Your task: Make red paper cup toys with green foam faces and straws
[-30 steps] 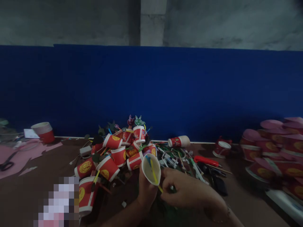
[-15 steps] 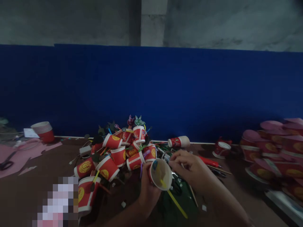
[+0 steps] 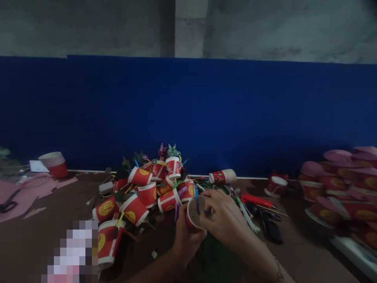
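My left hand (image 3: 188,237) is wrapped round a red paper cup (image 3: 192,222), its open mouth tilted up towards me. A narrow blue strip (image 3: 197,201) stands up along the inside of the cup, its top end above the rim. My right hand (image 3: 219,214) is at the cup's right rim with the fingers closed together. A small blue bit shows by its fingertips, but what they pinch is hidden. Left of the cup lies a heap of red paper cups (image 3: 147,194) with coloured strips and animal-face cutouts.
A red-handled tool (image 3: 256,201) and a black object (image 3: 272,230) lie to the right. A cup stack (image 3: 228,176) lies on its side at the back. More cups with pink paper tops (image 3: 337,165) are piled far right. Pink paper (image 3: 17,196) and scissors (image 3: 8,205) lie left.
The cup has turned in my left hand; the blue strip now stands upright and the yellow strip is out of sight. My right hand has moved left onto the rim.
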`<state>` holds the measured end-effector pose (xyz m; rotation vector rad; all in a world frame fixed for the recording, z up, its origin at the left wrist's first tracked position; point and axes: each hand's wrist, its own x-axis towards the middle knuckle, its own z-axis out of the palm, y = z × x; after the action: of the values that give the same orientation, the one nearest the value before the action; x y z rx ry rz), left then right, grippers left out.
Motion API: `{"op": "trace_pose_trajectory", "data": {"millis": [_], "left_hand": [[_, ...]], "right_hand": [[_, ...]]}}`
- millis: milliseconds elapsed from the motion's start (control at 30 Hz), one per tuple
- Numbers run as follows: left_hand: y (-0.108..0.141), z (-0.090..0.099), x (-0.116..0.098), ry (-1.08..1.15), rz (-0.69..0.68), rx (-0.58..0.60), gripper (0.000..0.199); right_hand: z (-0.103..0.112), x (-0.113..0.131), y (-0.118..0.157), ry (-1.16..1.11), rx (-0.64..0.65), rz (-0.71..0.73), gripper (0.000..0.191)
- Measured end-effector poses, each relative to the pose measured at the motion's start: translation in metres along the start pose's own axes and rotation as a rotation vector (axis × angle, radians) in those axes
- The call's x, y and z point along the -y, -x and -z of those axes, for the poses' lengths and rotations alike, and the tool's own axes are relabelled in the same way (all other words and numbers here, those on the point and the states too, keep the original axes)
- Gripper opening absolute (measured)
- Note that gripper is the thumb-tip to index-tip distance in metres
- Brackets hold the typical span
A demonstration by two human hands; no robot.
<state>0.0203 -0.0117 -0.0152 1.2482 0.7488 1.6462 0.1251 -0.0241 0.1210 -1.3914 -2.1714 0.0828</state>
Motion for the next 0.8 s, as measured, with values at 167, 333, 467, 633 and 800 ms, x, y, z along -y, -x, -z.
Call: {"op": "trace_pose_trajectory", "data": {"millis": [167,333,467,633,800], "left_hand": [[0.002,0.000,-0.005,0.081,-0.089,0.098,0.064],[0.003,0.000,-0.005,0.020,-0.096,0.065,0.064],[0.002,0.001,0.001,0.032,-0.093,0.126,0.067],[0.001,0.001,0.002,-0.004,-0.104,0.154,0.067],[0.000,0.000,-0.002,0.012,-0.123,0.146,0.066]], "right_hand": [[0.013,-0.001,0.005,-0.183,0.120,0.047,0.016],[0.017,-0.015,-0.002,-0.402,0.060,-0.091,0.026],[0.012,-0.020,-0.010,-0.473,0.015,-0.091,0.019],[0.005,-0.018,-0.012,-0.588,0.043,-0.073,0.009],[0.007,-0.019,-0.011,-0.605,0.050,-0.043,0.014]]}}
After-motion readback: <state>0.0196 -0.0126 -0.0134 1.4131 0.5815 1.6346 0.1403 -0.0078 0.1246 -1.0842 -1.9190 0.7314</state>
